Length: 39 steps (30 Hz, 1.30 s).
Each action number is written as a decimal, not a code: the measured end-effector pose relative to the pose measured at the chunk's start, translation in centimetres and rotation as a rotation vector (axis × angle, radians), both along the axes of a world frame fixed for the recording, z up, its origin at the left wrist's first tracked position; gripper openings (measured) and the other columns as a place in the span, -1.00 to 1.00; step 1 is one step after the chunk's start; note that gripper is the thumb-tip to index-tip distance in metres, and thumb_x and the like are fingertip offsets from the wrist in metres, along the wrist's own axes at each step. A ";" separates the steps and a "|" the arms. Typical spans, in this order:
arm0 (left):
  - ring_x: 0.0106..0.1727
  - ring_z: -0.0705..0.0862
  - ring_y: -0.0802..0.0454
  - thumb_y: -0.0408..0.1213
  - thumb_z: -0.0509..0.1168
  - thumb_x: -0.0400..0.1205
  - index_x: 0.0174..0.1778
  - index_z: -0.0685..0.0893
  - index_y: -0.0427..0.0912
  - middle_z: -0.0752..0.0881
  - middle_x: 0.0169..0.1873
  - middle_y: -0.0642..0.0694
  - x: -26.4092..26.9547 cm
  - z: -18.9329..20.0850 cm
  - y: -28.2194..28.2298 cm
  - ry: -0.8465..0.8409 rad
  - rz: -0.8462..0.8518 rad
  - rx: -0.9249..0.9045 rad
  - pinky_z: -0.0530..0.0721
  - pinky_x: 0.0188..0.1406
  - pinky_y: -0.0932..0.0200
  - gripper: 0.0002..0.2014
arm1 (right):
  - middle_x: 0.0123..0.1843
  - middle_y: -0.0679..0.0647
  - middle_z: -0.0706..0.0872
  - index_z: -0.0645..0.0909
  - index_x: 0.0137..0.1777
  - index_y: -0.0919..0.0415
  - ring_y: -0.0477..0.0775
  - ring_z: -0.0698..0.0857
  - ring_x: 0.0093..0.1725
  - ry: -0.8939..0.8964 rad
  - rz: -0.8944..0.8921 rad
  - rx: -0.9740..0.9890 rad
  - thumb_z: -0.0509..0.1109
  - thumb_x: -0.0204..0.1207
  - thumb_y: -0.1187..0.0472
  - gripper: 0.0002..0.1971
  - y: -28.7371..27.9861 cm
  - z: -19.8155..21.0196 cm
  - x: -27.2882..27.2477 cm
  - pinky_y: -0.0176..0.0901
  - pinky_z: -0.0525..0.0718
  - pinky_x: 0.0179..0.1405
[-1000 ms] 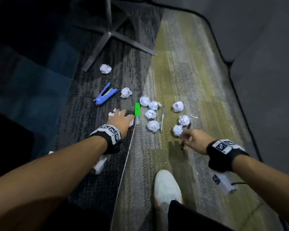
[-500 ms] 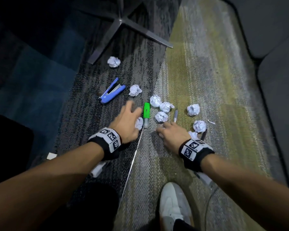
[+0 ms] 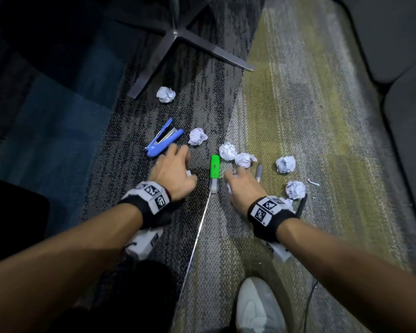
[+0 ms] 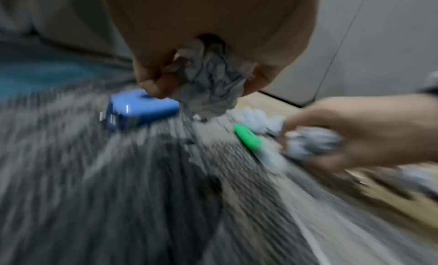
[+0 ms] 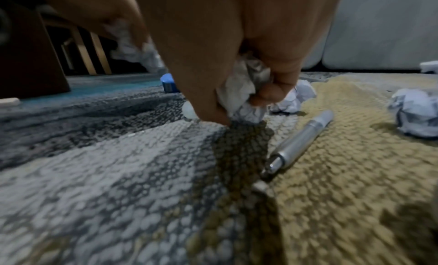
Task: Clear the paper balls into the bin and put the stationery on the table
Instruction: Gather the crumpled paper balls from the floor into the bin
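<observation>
Both hands (image 3: 172, 173) forward, perhaps six loose paper balls (image 3: 165, 94)

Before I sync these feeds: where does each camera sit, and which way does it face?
Head: looks down at the carpet; both forearms, left hand, right hand, a shoe.
Left wrist: along the fingers gripping a paper ball; the right hand too.
Right wrist: along the fingers pinching another ball.
Shared: blue stapler, green highlighter.
</observation>
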State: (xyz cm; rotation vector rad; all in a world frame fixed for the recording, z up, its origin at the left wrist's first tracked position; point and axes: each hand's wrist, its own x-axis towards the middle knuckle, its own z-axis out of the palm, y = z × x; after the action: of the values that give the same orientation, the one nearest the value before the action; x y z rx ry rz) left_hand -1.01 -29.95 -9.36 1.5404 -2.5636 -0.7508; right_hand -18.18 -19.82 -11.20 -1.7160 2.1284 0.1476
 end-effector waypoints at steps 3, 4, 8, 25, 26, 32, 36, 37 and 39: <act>0.06 0.62 -0.42 -0.06 0.30 0.26 0.48 0.21 0.17 0.32 0.40 -0.26 -1.6 0.0 -3.5 -0.099 -0.071 -0.030 0.66 0.10 -0.19 -0.20 | 0.05 0.15 0.62 0.43 0.14 0.09 0.21 0.63 0.04 -0.047 -0.047 -0.037 0.38 0.40 0.17 -0.68 0.7 1.5 -0.7 0.13 0.70 0.07; 0.10 0.62 -0.48 -0.05 0.30 0.25 0.54 0.10 0.26 0.22 0.47 -0.32 -2.4 -0.6 -4.6 -0.137 -0.108 -0.029 0.67 0.13 -0.22 -0.10 | 0.01 0.12 0.65 0.43 0.16 0.07 0.21 0.65 -0.02 -0.062 -0.082 -0.058 0.39 0.38 0.10 -0.64 0.7 2.2 -1.2 0.13 0.72 0.03; 0.31 0.49 -0.63 -0.04 0.28 0.32 0.59 0.03 0.33 0.01 0.58 -0.47 -5.3 -2.8 -6.4 -0.343 -0.254 0.035 0.58 0.34 -0.26 -0.10 | -0.06 0.17 0.70 0.41 0.41 0.10 0.24 0.67 -0.04 0.029 -0.148 -0.130 0.39 0.35 -0.02 -0.40 -1.0 3.6 -4.0 0.06 0.65 0.10; -0.12 0.62 -0.16 -0.09 0.28 0.24 -0.23 0.50 -0.02 0.55 -0.12 -0.02 -6.4 -0.3 -4.2 0.134 -0.140 0.005 0.55 -0.11 0.02 -0.77 | 0.07 0.20 0.65 0.54 0.13 0.03 0.31 0.67 0.06 -0.170 -0.225 -0.060 0.37 0.32 0.46 -0.57 -5.9 1.1 -5.0 0.01 0.66 0.03; -0.10 0.62 -0.14 -0.11 0.28 0.23 -0.26 0.50 -0.04 0.57 -0.14 -0.01 -6.3 -0.2 -3.8 0.196 -0.114 0.031 0.58 -0.05 0.00 -0.79 | 0.10 0.22 0.65 0.54 0.19 0.00 0.31 0.68 0.06 -0.202 -0.260 -0.069 0.38 0.30 0.44 -0.52 -5.9 1.2 -5.2 0.01 0.69 0.07; -0.30 0.58 -0.04 -0.14 0.28 0.22 -0.36 0.49 -0.10 0.58 -0.42 0.09 -5.9 0.7 -2.5 0.418 -0.020 0.161 0.54 -0.22 0.10 -0.83 | 0.48 0.08 0.59 0.34 0.57 -0.11 0.07 0.72 0.14 -0.425 -0.243 -0.236 0.47 0.33 0.30 -0.21 -4.4 4.4 -4.5 -0.28 0.58 0.21; -0.39 0.54 -0.09 -0.06 0.34 0.21 -0.32 0.45 -0.14 0.58 -0.48 0.01 -5.7 1.1 -1.6 0.505 0.028 0.331 0.61 -0.28 -0.06 -0.71 | 0.30 -0.07 0.70 0.42 0.51 -0.14 -0.15 0.67 0.09 -0.521 -0.192 -0.245 0.50 0.30 0.24 -0.26 -2.7 6.5 -3.0 -0.41 0.53 0.16; -0.35 0.57 -0.10 0.02 0.38 0.22 -0.27 0.43 -0.10 0.62 -0.41 -0.04 -5.7 1.0 -1.4 0.515 0.045 0.352 0.62 -0.21 -0.09 -0.64 | 0.26 -0.06 0.72 0.45 0.49 -0.10 -0.15 0.66 0.09 -0.540 -0.183 -0.254 0.51 0.30 0.25 -0.29 -2.3 6.6 -2.6 -0.40 0.54 0.18; -0.17 0.70 -0.08 0.21 0.43 0.23 -0.07 0.44 -0.03 0.73 -0.16 -0.09 -5.7 0.5 -0.7 0.540 0.103 0.423 0.66 -0.04 -0.06 -0.47 | 0.16 -0.06 0.76 0.51 0.44 -0.06 -0.09 0.69 0.04 -0.573 -0.175 -0.262 0.50 0.29 0.26 -0.34 -1.7 6.7 -1.9 -0.33 0.59 0.14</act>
State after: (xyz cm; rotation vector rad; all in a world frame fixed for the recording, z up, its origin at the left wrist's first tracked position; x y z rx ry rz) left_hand -6.71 -30.61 -8.86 1.2978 -1.9985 -1.5233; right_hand -20.03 -21.57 -4.46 -1.4565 1.8952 -0.6218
